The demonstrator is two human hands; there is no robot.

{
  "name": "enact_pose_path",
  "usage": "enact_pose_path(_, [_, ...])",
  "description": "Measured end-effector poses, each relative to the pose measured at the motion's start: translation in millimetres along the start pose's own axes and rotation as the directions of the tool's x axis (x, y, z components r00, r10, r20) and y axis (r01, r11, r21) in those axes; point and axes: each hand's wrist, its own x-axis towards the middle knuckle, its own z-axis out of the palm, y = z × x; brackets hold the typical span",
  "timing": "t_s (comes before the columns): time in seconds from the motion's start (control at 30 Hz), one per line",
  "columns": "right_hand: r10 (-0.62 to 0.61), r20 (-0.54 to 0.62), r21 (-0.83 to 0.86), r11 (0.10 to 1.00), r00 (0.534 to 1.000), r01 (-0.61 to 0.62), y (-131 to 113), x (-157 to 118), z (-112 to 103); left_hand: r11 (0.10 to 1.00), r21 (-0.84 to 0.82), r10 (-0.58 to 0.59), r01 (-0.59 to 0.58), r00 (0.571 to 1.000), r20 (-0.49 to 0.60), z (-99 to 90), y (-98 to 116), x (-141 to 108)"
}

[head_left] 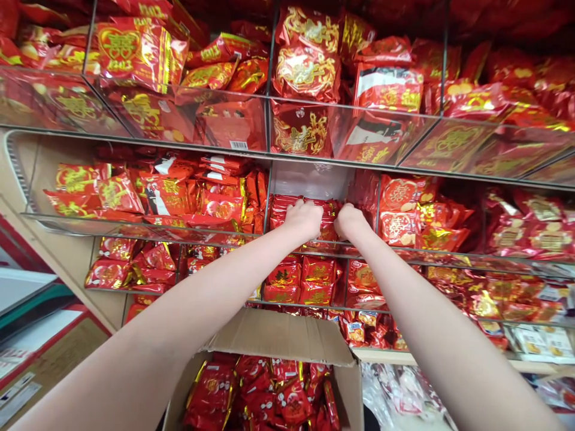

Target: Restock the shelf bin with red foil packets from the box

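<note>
Both my arms reach into a shelf compartment holding a row of red foil snack packets [287, 206] with gold edges. My left hand [305, 219] is closed, knuckles up, on red packets at the middle of the row. Close beside it, my right hand [351, 221] is closed with its fingers at the right end of the row, against a packet's edge. The fingertips of both hands are partly hidden. Below my arms, an open cardboard box [278, 332] holds many loose red packets [265, 389].
Clear plastic dividers and a front lip [215, 236] bound the compartments. An upper shelf [188, 143] juts out above my hands. Red and gold packets [179, 194] fill neighbouring compartments. Clear plastic-wrapped goods [399, 389] lie at lower right, cartons [54, 353] at lower left.
</note>
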Motion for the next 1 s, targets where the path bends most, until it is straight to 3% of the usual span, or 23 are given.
enact_pose_path(0.13, [-0.081,-0.033,0.004,0.997,0.996,0.081,3.4,-10.3,-5.7,1.0,-0.009,-0.009,0.009,1.0,-0.009,-0.3,-0.1,-1.3])
enact_pose_path(0.23, [-0.213,-0.083,-0.026,0.977,0.974,0.211,5.3,-15.2,-6.7,1.0,-0.02,-0.02,0.019,1.0,-0.019,-0.9,0.0,-1.9])
enact_pose_path(0.33, [-0.3,0.002,-0.063,0.952,0.954,0.3,4.9,-14.9,-4.1,0.999,-0.031,-0.033,0.032,0.999,-0.018,-1.4,0.1,-2.1])
enact_pose_path(0.43, [-0.228,0.117,-0.069,0.969,0.967,0.237,1.9,-12.1,-1.6,0.998,-0.043,-0.041,0.04,0.999,-0.022,-0.3,0.0,-1.4])
enact_pose_path(0.57, [-0.148,0.14,-0.077,0.984,0.979,0.159,-1.5,-9.0,-0.7,0.997,-0.07,-0.045,0.039,0.996,-0.079,2.7,-1.2,-0.7])
enact_pose_path(0.8, [-0.219,0.095,-0.062,0.972,0.971,0.225,2.7,-3.5,-0.3,0.981,-0.168,-0.134,0.097,0.965,-0.223,1.9,-2.8,-0.4])
enact_pose_path(1.0, [-0.203,0.12,-0.026,0.978,0.972,0.208,4.8,-1.0,2.0,0.967,-0.231,-0.157,0.103,0.96,-0.231,5.0,-5.5,3.2])
